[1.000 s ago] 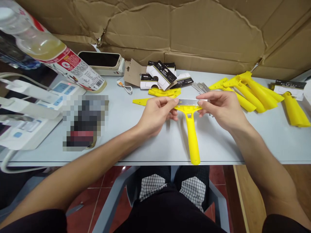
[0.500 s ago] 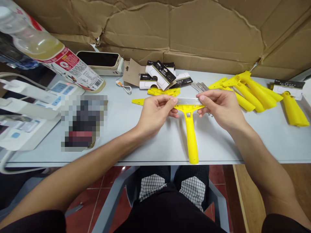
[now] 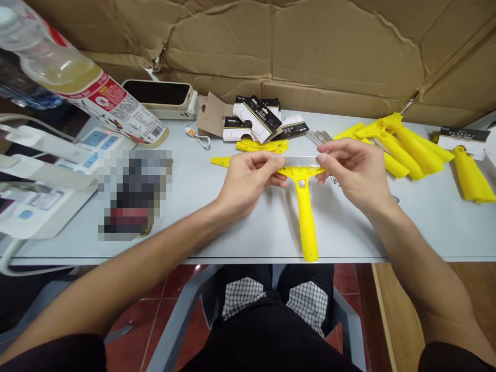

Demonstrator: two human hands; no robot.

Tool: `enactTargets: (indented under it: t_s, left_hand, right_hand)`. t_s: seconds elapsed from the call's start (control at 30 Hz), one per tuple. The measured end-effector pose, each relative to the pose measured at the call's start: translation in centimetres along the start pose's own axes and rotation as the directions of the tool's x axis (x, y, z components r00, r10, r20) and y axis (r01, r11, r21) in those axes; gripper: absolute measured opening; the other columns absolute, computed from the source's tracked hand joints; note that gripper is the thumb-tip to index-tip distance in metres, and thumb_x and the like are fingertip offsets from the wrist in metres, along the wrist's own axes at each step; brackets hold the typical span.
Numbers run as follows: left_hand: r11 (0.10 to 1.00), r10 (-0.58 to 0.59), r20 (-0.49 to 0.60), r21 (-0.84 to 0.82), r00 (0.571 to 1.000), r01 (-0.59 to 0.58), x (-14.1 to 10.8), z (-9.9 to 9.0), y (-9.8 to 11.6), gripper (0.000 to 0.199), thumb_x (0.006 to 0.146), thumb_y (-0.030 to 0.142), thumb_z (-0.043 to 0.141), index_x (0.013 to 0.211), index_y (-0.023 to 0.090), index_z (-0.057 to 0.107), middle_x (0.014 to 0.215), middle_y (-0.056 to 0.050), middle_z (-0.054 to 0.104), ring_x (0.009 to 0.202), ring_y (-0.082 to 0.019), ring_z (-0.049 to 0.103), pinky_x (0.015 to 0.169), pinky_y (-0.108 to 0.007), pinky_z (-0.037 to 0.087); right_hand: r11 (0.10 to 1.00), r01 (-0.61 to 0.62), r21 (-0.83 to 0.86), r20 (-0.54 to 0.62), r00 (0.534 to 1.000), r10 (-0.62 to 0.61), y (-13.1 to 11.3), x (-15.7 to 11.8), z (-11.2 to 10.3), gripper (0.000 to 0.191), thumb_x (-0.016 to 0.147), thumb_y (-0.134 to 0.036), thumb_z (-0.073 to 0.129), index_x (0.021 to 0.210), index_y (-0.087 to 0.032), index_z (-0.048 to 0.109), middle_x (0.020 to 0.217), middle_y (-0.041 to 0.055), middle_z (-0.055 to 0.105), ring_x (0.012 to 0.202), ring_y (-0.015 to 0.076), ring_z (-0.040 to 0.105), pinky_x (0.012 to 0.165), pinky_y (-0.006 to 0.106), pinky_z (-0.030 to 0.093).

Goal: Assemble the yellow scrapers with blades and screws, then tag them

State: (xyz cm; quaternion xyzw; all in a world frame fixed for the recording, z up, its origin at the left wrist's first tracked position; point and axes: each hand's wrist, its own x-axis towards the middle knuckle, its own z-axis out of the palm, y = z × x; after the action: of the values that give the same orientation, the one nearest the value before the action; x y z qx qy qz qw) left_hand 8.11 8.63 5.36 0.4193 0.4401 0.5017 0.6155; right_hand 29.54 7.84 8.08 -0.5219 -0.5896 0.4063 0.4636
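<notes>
A yellow plastic scraper handle (image 3: 307,222) is held near the table's front edge, its grip pointing toward me. Along its head lies a flat metal blade (image 3: 300,161). My left hand (image 3: 248,181) pinches the left end of blade and head between thumb and fingers. At the right end, my right hand (image 3: 354,165) has thumb and forefinger closed on the blade, other fingers under the head. Behind my right hand are several metal blades (image 3: 318,137) and small screws (image 3: 335,181). Other yellow pieces (image 3: 261,145) lie behind my left hand.
Several yellow handles (image 3: 411,147) lie at the back right, another (image 3: 470,175) farther right. Printed cards (image 3: 261,119) sit near the cardboard wall (image 3: 329,57). Left are a bottle (image 3: 112,101), a phone (image 3: 163,93), power strips (image 3: 42,206) and a blurred-out item (image 3: 134,196).
My right thumb and forefinger have shifted slightly right along the blade. The handle and my left hand are almost unchanged.
</notes>
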Motion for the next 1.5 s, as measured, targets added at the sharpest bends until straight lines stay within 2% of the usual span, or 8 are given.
enactTargets:
  t_s: [0.17,0.3,0.6,0.8,0.93,1.03,1.27,1.5]
  left_hand:
    - [0.989,0.033,-0.015,0.145,0.999,-0.030,-0.2,-0.1,0.3,0.015,0.088,0.029,0.087,0.086,0.016,0.080,0.083,-0.005,0.080,0.063,-0.014,0.073,0.068,-0.028,0.066]
    - [0.978,0.062,-0.003,0.198,0.998,-0.060,-0.3,-0.2,0.4,0.017,0.089,0.031,0.088,0.089,0.017,0.079,0.083,-0.005,0.080,0.064,-0.015,0.075,0.067,-0.028,0.065]
    - [0.986,0.033,0.002,0.165,0.999,-0.033,-0.3,0.0,0.8,0.014,0.086,0.028,0.086,0.081,0.017,0.079,0.072,-0.003,0.076,0.060,-0.015,0.071,0.062,-0.028,0.063]
    - [0.980,-0.047,0.107,0.199,0.993,0.025,-0.2,-0.3,0.9,0.022,0.081,0.035,0.091,0.077,0.017,0.080,0.070,-0.005,0.075,0.061,-0.016,0.070,0.065,-0.029,0.062]
    - [0.985,-0.036,0.048,0.171,0.998,0.027,-0.1,-0.3,0.7,0.016,0.084,0.029,0.088,0.081,0.015,0.080,0.074,-0.006,0.077,0.066,-0.016,0.072,0.070,-0.030,0.064]
    - [0.985,-0.033,0.025,0.168,0.999,0.029,-0.1,-0.2,0.7,0.011,0.087,0.023,0.083,0.081,0.014,0.079,0.073,-0.005,0.076,0.065,-0.016,0.072,0.070,-0.029,0.064]
    - [0.979,-0.017,0.006,0.202,1.000,0.015,-0.4,0.2,1.0,0.015,0.092,0.019,0.076,0.077,0.015,0.076,0.069,-0.004,0.072,0.066,-0.016,0.071,0.067,-0.029,0.063]
    - [0.994,-0.019,0.006,0.111,1.000,0.018,-0.3,0.1,0.2,0.022,0.095,0.023,0.078,0.075,0.014,0.075,0.069,-0.004,0.071,0.060,-0.013,0.067,0.059,-0.025,0.059]
  right_hand:
    - [0.996,-0.076,0.039,0.086,0.994,0.072,0.6,0.5,-0.1,0.035,0.087,-0.056,0.091,0.098,-0.024,0.080,0.077,0.0015,0.075,0.059,0.0170,0.073,0.060,0.034,0.064]
    - [0.992,-0.123,0.024,0.136,0.983,0.119,0.9,0.5,-0.3,0.040,0.082,-0.057,0.095,0.094,-0.021,0.081,0.071,0.0013,0.073,0.058,0.0171,0.072,0.061,0.033,0.063]
    - [0.999,-0.049,0.012,0.092,0.995,0.048,0.6,0.0,-0.4,0.027,0.085,-0.045,0.093,0.095,-0.022,0.083,0.069,0.0010,0.073,0.060,0.0181,0.072,0.062,0.035,0.063]
    - [0.996,-0.084,0.009,0.102,0.991,0.083,0.5,0.2,-0.1,0.034,0.082,-0.051,0.095,0.094,-0.022,0.082,0.065,0.0001,0.070,0.060,0.0192,0.073,0.064,0.035,0.064]
    - [0.970,-0.184,0.162,0.113,0.980,0.167,0.9,0.4,0.4,0.035,0.082,-0.051,0.094,0.096,-0.022,0.080,0.075,0.0018,0.074,0.068,0.0205,0.077,0.066,0.036,0.067]
    - [0.951,-0.193,0.239,0.110,0.979,0.171,1.1,0.6,0.4,0.032,0.081,-0.047,0.095,0.092,-0.022,0.079,0.076,0.0025,0.075,0.072,0.0215,0.080,0.067,0.036,0.068]
    - [0.970,-0.149,0.191,0.083,0.987,0.135,1.0,0.5,0.1,0.036,0.075,-0.046,0.099,0.092,-0.021,0.079,0.069,0.0003,0.073,0.062,0.0188,0.076,0.065,0.035,0.068]
    - [0.974,-0.098,0.203,0.025,0.995,0.095,1.1,0.2,0.7,0.026,0.080,-0.039,0.096,0.090,-0.023,0.078,0.064,-0.0019,0.069,0.057,0.0175,0.073,0.057,0.033,0.065]
